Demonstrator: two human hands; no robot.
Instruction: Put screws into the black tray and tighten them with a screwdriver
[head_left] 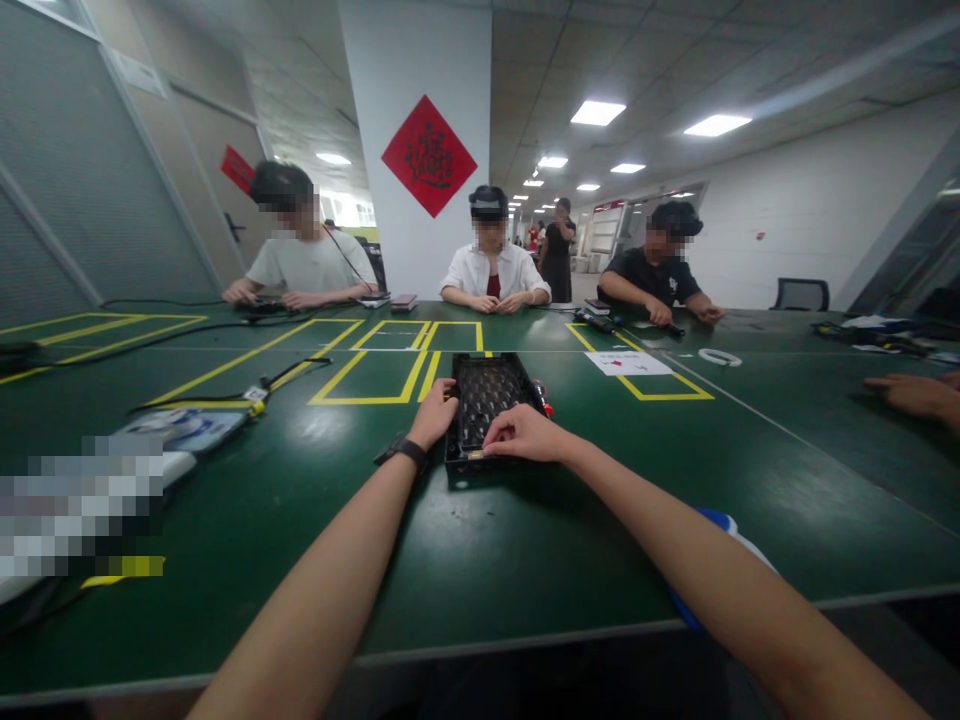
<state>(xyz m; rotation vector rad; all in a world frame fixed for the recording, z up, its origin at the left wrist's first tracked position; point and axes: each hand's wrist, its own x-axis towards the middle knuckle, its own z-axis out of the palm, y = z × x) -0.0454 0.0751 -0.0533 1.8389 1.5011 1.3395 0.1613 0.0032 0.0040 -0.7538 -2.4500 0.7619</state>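
A black tray (487, 385) with a grid of small pockets lies on the green table (525, 560) straight ahead of me. My left hand (433, 412), with a black watch at the wrist, grips the tray's left rim, fingers curled over the edge. My right hand (525, 436) rests on the tray's near right corner, fingers pinched together on something small that I cannot make out. A red-tipped object (544, 398) pokes out beside the tray's right side.
Yellow tape rectangles (375, 375) mark the table. Three people sit across it, another stands behind. A paper sheet (626, 362) and a white ring (720, 357) lie right, cables and papers (184, 428) left. Another person's hand (919, 395) rests at far right.
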